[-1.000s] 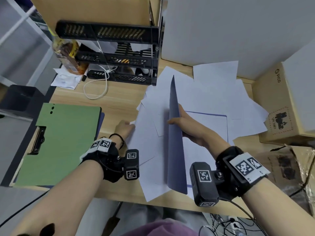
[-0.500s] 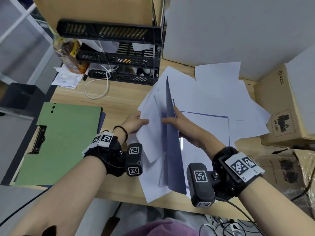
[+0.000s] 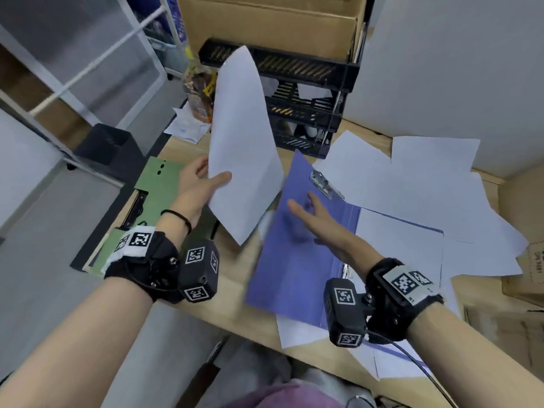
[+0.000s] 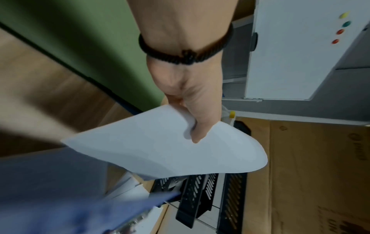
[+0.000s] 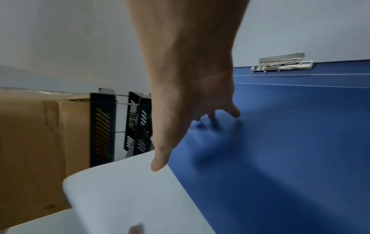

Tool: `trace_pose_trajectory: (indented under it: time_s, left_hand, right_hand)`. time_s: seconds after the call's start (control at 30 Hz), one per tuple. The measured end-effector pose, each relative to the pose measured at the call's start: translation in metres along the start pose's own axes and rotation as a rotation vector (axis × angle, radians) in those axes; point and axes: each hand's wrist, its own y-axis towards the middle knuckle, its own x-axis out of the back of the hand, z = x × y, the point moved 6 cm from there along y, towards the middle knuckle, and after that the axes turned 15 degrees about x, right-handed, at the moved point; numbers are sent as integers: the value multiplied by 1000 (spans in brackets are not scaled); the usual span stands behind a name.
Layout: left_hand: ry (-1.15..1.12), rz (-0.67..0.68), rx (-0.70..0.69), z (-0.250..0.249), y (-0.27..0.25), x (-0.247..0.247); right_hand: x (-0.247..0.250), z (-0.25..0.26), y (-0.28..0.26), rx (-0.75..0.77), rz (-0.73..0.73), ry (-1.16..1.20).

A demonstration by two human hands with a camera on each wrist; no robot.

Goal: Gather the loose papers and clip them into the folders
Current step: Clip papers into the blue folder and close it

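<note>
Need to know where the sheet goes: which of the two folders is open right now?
The blue folder, lying spread with its metal clip exposed under the right hand. The green folder, left of it, lies shut.

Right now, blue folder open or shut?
Open: the blue folder lies spread, inner metal clip exposed, right hand over its left cover.

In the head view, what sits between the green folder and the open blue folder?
The left hand holding a raised white sheet, with bare wooden desk beneath, between the green folder and the blue folder. The head view shows this.
</note>
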Motion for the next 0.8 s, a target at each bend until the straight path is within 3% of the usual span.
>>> trace_pose_trajectory:
  time_s: [0.1, 0.27, 0.4, 0.5, 0.67, 0.8]
  left_hand:
    - [-32, -5, -85, -21, -11, 13]
    - [-97, 201, -130, -45, -35, -4]
    - [-32, 410, 42, -21, -29, -42]
    - [141, 445, 190, 27, -18, -68]
    - [226, 400, 277, 91, 1, -108]
    - [183, 187, 384, 122, 17, -130]
  right_hand:
    - [-14, -22, -1, -76, 64, 23]
    - [-14, -26, -2, -20, 20, 129]
    - [9, -7, -8, 97, -59, 381]
    - [41, -9, -20, 127, -127, 513]
    - [99, -60, -44, -33, -299, 248]
    - [120, -108, -65, -188, -300, 267]
